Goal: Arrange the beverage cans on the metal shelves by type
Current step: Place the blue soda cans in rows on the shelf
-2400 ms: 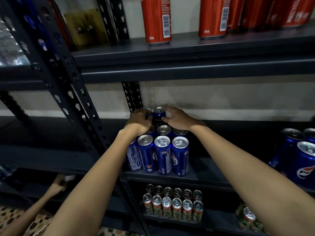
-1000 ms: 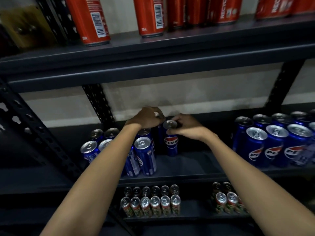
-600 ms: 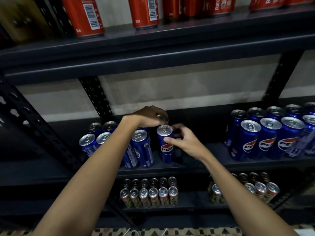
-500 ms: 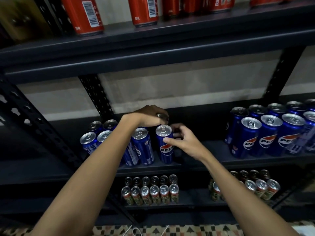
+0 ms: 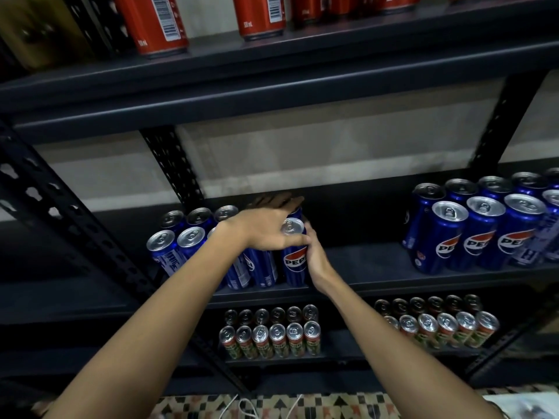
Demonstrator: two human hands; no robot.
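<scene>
**Middle shelf: blue cola cans, two groups**

Landmark: the blue can (image 5: 295, 255) under our hands, upright at the front lip of the middle shelf (image 5: 363, 261).

Left of it: we count at least seven more blue cans (image 5: 165, 249), in two rows, touching; our forearm hides part of the group. Our left hand (image 5: 266, 228) lies over the landmark can's top, fingers straight and together, thumb against its upper side. Our right hand (image 5: 313, 255) wraps the can's right side; its fingertips are hidden, so we cannot tell their set.

Right of it: a bare stretch of shelf, then a second blue group (image 5: 484, 225), nine cans visible, cut by the frame edge.

Above it: at least three red cans (image 5: 154, 22) on the upper shelf.

Below it: twelve small cans (image 5: 269, 331), two rows of six; a second small-can group (image 5: 438, 322) further right.
</scene>
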